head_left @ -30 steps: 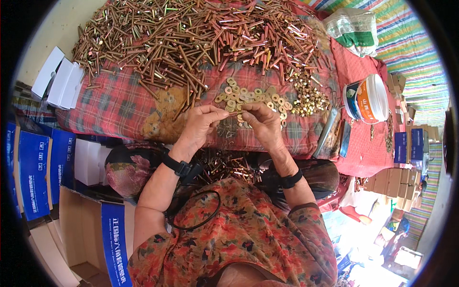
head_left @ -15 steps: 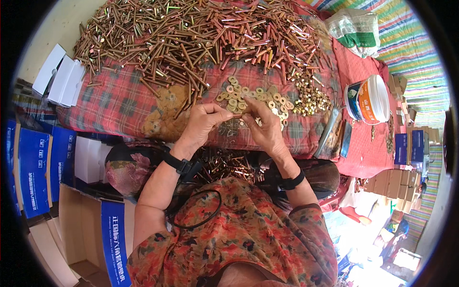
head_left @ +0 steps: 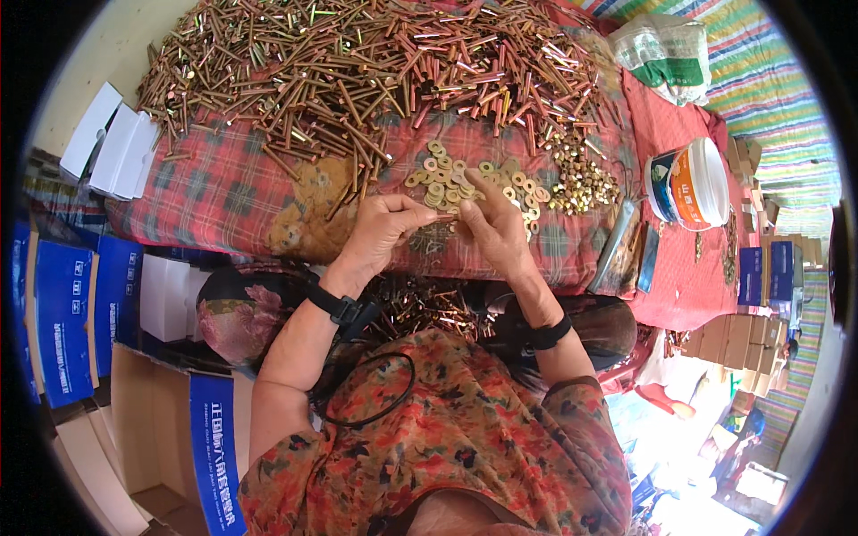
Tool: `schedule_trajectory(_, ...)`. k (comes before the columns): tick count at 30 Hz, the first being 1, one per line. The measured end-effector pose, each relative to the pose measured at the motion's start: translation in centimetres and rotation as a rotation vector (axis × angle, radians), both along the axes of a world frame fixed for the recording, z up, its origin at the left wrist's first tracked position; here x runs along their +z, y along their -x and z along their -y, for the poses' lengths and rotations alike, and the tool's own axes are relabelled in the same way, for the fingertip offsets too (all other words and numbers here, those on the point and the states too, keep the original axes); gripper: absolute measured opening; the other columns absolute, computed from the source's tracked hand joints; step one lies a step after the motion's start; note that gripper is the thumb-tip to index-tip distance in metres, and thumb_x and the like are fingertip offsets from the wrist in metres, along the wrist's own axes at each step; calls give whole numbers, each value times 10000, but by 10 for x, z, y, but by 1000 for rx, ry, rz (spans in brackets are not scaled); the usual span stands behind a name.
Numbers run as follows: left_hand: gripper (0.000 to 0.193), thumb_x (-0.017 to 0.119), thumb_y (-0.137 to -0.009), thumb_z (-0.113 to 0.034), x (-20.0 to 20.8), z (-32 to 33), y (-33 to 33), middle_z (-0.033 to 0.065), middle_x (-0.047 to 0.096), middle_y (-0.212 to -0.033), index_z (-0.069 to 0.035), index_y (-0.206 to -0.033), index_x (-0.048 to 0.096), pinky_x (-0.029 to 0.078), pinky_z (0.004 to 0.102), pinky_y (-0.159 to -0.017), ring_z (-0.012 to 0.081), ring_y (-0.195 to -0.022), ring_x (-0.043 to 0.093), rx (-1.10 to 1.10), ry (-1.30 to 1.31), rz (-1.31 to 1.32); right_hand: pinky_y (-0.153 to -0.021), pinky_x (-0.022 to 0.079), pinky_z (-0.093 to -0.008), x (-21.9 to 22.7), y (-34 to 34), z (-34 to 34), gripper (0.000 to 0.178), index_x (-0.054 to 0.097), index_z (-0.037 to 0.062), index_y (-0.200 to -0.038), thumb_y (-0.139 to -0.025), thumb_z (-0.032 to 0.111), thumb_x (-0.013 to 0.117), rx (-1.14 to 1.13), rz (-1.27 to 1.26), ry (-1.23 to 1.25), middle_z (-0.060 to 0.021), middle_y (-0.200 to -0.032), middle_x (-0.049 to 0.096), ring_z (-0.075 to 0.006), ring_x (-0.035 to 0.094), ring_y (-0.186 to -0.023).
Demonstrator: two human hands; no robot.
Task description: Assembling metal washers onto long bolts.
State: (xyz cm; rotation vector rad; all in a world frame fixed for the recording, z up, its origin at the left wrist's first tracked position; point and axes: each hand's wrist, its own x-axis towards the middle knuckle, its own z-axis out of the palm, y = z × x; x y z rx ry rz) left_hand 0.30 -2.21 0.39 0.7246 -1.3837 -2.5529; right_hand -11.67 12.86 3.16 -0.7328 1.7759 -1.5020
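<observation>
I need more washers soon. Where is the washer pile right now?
In the head view, the washers lie on the plaid cloth just beyond both hands, between the big heap of bolts and the nuts to their right.

Both arms come up from the bottom, bare from the elbow down, and bend in toward each other. The left hand (head_left: 382, 228) is curled, with its fingers bent and the fingertips pinched close together, pointing to the right. The right hand (head_left: 494, 228) sits just beside it, fingers stretched up and a little left, thumb tucked in near the left fingertips. The two hands almost touch. Each wrist has a dark band around it.
</observation>
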Motion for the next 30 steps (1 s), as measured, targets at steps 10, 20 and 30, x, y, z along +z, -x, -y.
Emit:
schedule_trajectory(10, 108, 697, -766, -123, 4, 2, -5, -33, 518, -567, -20, -775, 667, 296, 199, -452, 38, -483, 416, -129, 163, 47, -523, 424, -268, 3, 3, -4, 492, 417, -18, -1296, -900, 229, 571, 102, -350, -95, -39, -631, 555, -80, 499, -568)
schedule_trajectory(20, 279, 623, -820, -274, -16, 41, 44, 209, 563, -1013, -34, -957, 665, 473, 415, -756, 352, -882, 571, 165, 1559, 231, -648, 485, -416, -63, 62, 82, 196, 613, 23, -896, -783, 183, 622, -91, -1049, -149, -169, -790, 605, -342, 610, -738)
schedule_trajectory(30, 210, 664, -737, -104, -29, 50, 47, 258, 516, -1145, 32, -892, 625, 460, 417, -839, 395, -1002, 539, 192, 1694, 350, -711, 484, -425, -80, 76, 91, 163, 635, 20, -845, -782, 165, 596, -63, -980, -267, -169, -882, 594, -354, 586, -816)
